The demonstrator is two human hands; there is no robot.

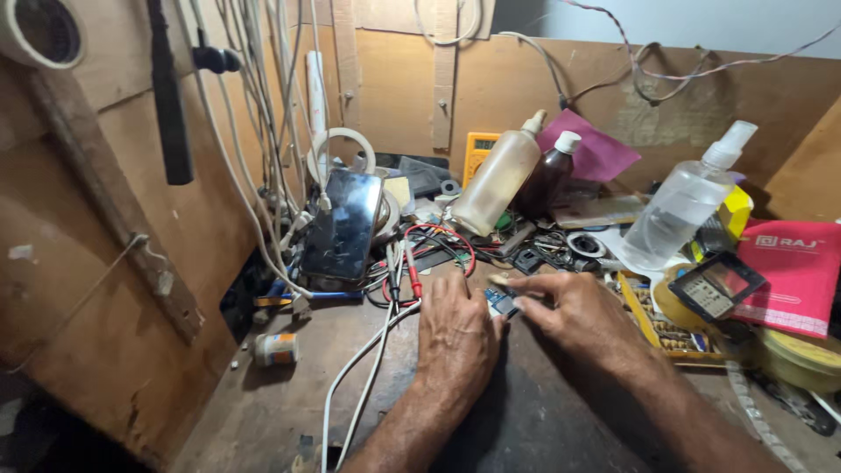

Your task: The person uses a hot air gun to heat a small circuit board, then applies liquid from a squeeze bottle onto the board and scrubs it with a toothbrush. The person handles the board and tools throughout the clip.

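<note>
Insp. note, head view. The person's two bare hands meet at centre of a cluttered wooden workbench (263,412).

Left hand (455,337): lies palm-down, fingers curled and closed over something at the fingertips; what is under them cannot be made out. Its thumb side bears against a small blue circuit board (501,303).

Right hand (578,317): forefinger extended leftward, thumb beneath, pinching the board's right edge. Grip is fingertip only, not whole-hand.

Location of item: the board sits between the two hands, low over or on the bench top, just in front of the red and black probe leads (412,271). Whether it touches the bench cannot be told.

Handling judgement: board looks v. small and light, stiff, thin. Likely fragile at solder joints and components; prob. best taken by its bare edges, as the right hand does, not by the face. Little to slip on, but small enough to drop among the clutter.

Surroundings: dark phone (343,223) propped upright, left of the leads, w/ white cables (359,377) running down past the left wrist. Cloudy plastic squeeze bottle (498,180) and brown bottle (547,180) lean behind the hands. Clear spray bottle (688,201) tilted to the right. Yellow multimeter (477,153) against the back wall. Red packet (802,267) at far right. Small cylindrical container (276,349) lies on its side at left, well apart from the hands.
</note>
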